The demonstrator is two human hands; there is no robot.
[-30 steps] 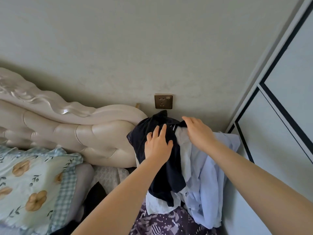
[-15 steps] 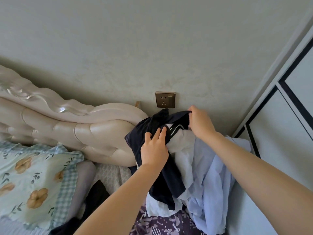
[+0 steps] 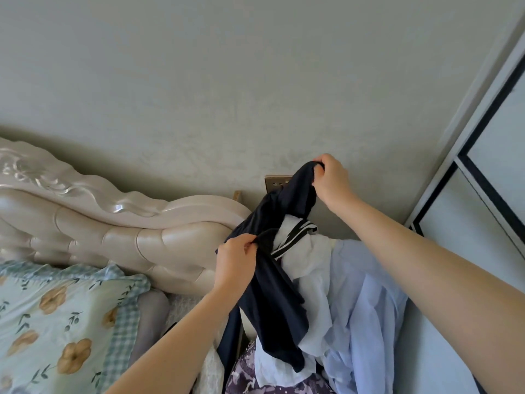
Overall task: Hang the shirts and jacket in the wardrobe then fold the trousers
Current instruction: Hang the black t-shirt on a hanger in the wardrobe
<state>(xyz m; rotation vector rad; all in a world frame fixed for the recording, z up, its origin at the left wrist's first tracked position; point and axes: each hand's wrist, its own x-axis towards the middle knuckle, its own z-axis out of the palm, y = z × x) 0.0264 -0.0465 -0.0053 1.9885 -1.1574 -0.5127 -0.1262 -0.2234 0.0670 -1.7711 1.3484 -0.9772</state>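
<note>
A dark navy garment (image 3: 279, 302) hangs from both my hands above a pile of clothes. My right hand (image 3: 331, 180) grips its upper edge, raised near the wall socket. My left hand (image 3: 235, 261) pinches a fold of it lower down, at the left. Under it lie a white garment with a black-and-white striped collar (image 3: 305, 257) and a light blue shirt (image 3: 366, 308). A purple patterned fabric (image 3: 272, 379) shows at the bottom of the pile.
A cream padded headboard (image 3: 113, 220) runs along the left. A floral pillow with a checked border (image 3: 59, 322) lies on the bed below it. The white wardrobe with black trim (image 3: 483, 209) stands at the right. A wall socket (image 3: 277, 183) sits behind the garment.
My right hand has lifted the navy garment's edge upward, in front of the socket. My left hand went from resting flat on the cloth to pinching it. The striped collar is uncovered.
</note>
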